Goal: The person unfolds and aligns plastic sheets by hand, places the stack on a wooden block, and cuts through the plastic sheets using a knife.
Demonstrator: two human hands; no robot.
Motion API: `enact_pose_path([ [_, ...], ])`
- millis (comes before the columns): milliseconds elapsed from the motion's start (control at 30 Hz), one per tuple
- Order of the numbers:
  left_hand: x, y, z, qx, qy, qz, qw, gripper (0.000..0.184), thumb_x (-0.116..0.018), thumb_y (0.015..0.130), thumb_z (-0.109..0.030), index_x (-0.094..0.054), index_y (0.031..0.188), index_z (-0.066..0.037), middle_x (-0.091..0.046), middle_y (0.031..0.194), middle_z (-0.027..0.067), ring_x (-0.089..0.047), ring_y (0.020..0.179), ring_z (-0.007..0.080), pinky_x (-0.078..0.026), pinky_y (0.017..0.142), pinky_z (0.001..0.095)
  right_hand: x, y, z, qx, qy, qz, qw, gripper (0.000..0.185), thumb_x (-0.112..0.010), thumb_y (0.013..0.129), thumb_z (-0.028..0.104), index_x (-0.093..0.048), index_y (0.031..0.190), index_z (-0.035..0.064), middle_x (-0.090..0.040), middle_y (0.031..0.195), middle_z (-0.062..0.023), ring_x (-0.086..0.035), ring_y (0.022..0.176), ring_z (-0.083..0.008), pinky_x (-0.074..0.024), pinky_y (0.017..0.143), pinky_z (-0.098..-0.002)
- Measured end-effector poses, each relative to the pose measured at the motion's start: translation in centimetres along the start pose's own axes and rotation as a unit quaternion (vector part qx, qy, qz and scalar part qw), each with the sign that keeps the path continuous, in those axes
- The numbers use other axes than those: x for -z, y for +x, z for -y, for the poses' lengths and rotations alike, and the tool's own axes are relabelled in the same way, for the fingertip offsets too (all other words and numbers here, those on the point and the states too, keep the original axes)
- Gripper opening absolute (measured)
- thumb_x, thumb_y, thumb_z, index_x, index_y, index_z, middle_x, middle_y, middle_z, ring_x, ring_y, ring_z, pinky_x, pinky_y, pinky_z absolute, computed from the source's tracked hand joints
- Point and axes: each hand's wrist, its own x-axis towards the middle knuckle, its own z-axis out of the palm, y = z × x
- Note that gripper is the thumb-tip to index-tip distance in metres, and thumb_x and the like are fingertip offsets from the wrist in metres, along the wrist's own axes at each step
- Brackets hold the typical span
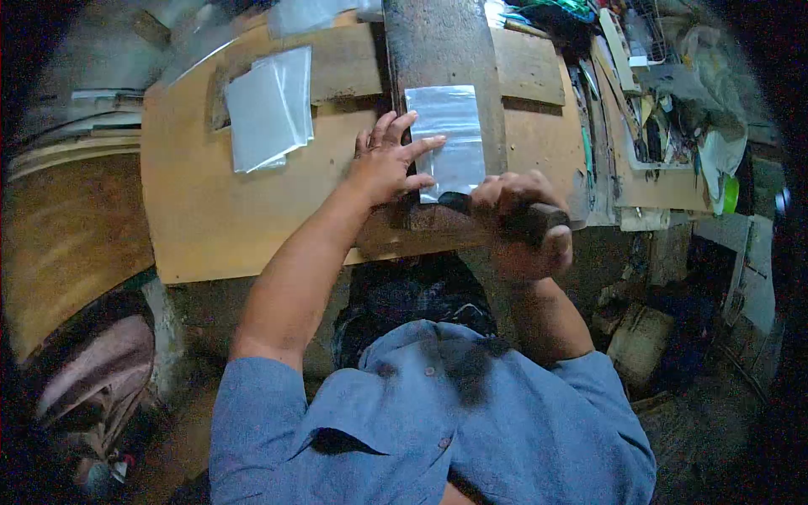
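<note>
A clear, shiny plastic sheet or bag point(454, 126) lies flat on a dark wooden board point(439, 50) in the head view. My left hand point(389, 162) rests on its left edge with the fingers spread. At the near right corner, my right hand point(523, 219) is closed around a dark-handled tool point(543, 220). The tool's blunt black end point(455, 201) points left and touches or hovers just over the sheet's near edge; I cannot tell which. Its exact kind is blurred. Left of the board lies a small pile of similar clear plastic pieces point(268, 114).
The board sits on a light wooden table point(202, 227), whose near edge faces my body. Flat planks point(528, 67) lie across the far side. At the right, a white tray point(665, 166) and assorted tools crowd the table. More plastic point(303, 15) lies at the back.
</note>
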Motion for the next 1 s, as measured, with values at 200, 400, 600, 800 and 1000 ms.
enact_pose_path([
  [200, 0.3, 0.0, -0.2, 0.011, -0.021, 0.024, 0.999, 0.066, -0.068, 0.068, -0.055, -0.041, 0.129, -0.048, -0.021, 0.146, 0.0025, -0.015, 0.135, 0.0294, -0.016, 0.103, 0.0565, 2.1, -0.1, -0.2, 0.052, -0.048, 0.058, 0.996, 0.062, -0.064, 0.073, 0.058, -0.05, 0.087, -0.0006, -0.04, 0.073, -0.0061, -0.043, 0.071, -0.0214, -0.0374, 0.07, -0.0376],
  [400, 0.6, 0.0, -0.1, 0.01, -0.001, 0.011, 1.0, 0.068, -0.068, 0.066, -0.059, -0.044, 0.128, -0.046, -0.024, 0.143, 0.0052, -0.02, 0.132, 0.0338, -0.02, 0.102, 0.0573, 2.3, -0.1, 1.8, 0.035, -0.019, 0.053, 0.998, 0.062, -0.061, 0.073, 0.059, -0.05, 0.091, -0.0002, -0.041, 0.075, -0.0065, -0.042, 0.072, -0.0213, -0.0366, 0.069, -0.0366],
  [600, 0.7, 0.2, -0.3, 0.004, 0.006, 0.017, 1.0, 0.066, -0.067, 0.068, -0.057, -0.044, 0.129, -0.046, -0.025, 0.143, 0.0061, -0.021, 0.133, 0.0343, -0.019, 0.102, 0.0568, 4.1, 0.6, 1.1, 0.021, 0.052, 0.003, 0.998, 0.061, -0.063, 0.072, 0.057, -0.052, 0.097, 0.0028, -0.043, 0.077, -0.005, -0.042, 0.073, -0.0203, -0.0348, 0.069, -0.035],
  [800, 0.9, 0.3, -0.5, 0.024, 0.0, 0.036, 0.999, 0.067, -0.07, 0.067, -0.054, -0.043, 0.128, -0.047, -0.021, 0.145, 0.0045, -0.015, 0.135, 0.0299, -0.017, 0.104, 0.0549, 5.4, 0.5, 1.6, 0.046, 0.005, 0.011, 0.999, 0.056, -0.064, 0.072, 0.056, -0.051, 0.091, 0.0039, -0.042, 0.076, -0.0044, -0.039, 0.072, -0.019, -0.0333, 0.069, -0.0343],
  [1000, 1.1, 0.0, -0.5, 0.025, -0.004, 0.04, 0.999, 0.066, -0.069, 0.068, -0.053, -0.043, 0.128, -0.047, -0.023, 0.145, 0.0044, -0.016, 0.135, 0.0303, -0.017, 0.105, 0.0537, 3.9, 0.5, 3.9, 0.122, -0.016, 0.036, 0.992, 0.061, -0.065, 0.072, 0.058, -0.052, 0.094, 0.0016, -0.044, 0.076, -0.0064, -0.04, 0.069, -0.0186, -0.0354, 0.063, -0.0355],
])
